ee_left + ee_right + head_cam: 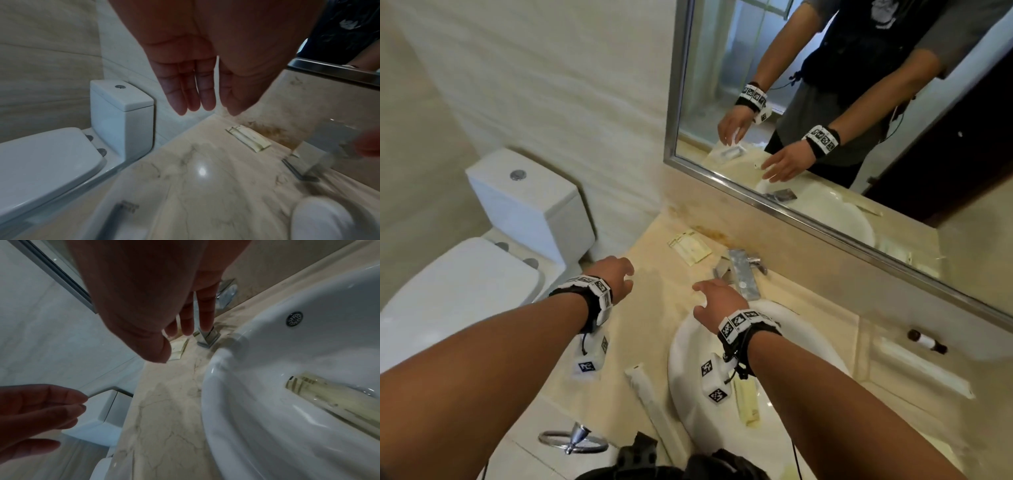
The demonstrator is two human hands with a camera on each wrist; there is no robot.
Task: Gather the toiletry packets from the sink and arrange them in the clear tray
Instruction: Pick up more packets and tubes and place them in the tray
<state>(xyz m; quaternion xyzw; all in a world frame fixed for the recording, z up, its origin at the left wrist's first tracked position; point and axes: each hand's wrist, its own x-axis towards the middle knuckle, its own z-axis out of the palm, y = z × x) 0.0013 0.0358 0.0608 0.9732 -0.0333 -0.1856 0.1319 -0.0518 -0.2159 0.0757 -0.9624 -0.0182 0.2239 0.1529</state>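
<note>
- My left hand hangs over the table, fingers straight and empty; a flat packet lies beyond them, so I judge a hasty reach could skid it toward the wall.
- My right hand is spread, holding nothing, near the faucet; I could knock it.
- A yellowish packet lies in the sink behind those fingers.
- I can't make out the clear tray.

Pale yellow packet lying flat inside the white sink; flat cream packets on the table beside the tap.
</note>
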